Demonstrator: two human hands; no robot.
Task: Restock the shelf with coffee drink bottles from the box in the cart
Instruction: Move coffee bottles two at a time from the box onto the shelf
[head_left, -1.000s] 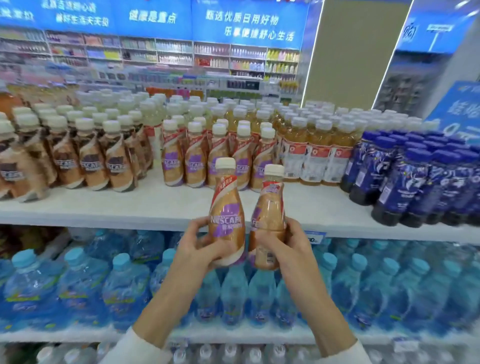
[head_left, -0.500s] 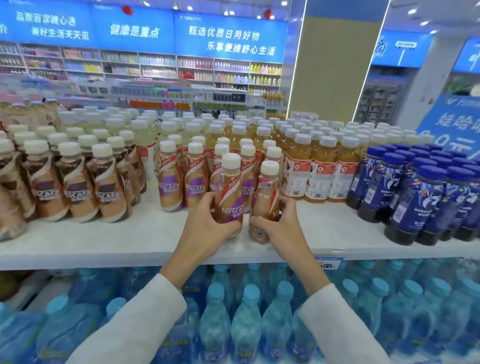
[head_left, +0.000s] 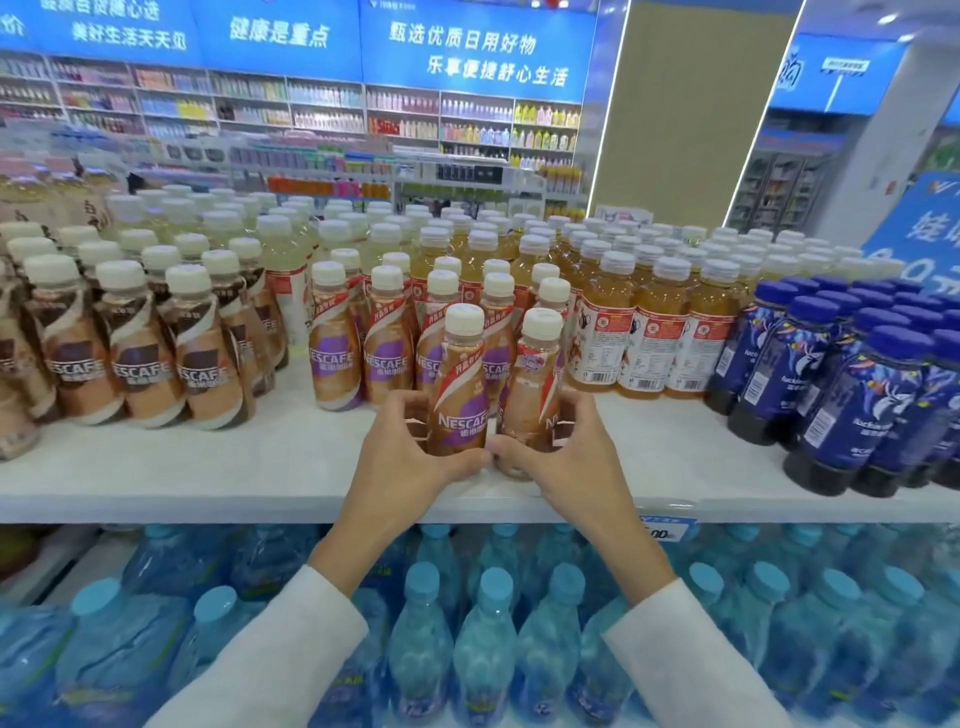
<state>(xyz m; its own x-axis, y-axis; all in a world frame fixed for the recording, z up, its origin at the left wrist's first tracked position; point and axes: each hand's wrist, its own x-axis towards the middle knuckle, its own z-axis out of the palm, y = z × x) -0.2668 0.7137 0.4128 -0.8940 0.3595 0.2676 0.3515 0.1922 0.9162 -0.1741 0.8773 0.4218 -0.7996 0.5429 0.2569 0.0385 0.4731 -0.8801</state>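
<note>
The left coffee bottle (head_left: 460, 384) and right coffee bottle (head_left: 532, 387) stand upright, caps up, side by side near the front edge of the shelf (head_left: 208, 467). The left hand (head_left: 415, 462) curls its fingers round the first, and the right hand (head_left: 569, 457) round the second.

Left hand (head_left: 410, 462), right hand (head_left: 571, 457) curled in grip, thumbs close together.

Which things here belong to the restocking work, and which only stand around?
Job: left hand gripping left coffee bottle; right hand gripping right coffee bottle; purple-label row behind; white shelf.
Not the job: brown-label bottles, amber drink bottles, dark blue bottles, water bottles below.
</note>
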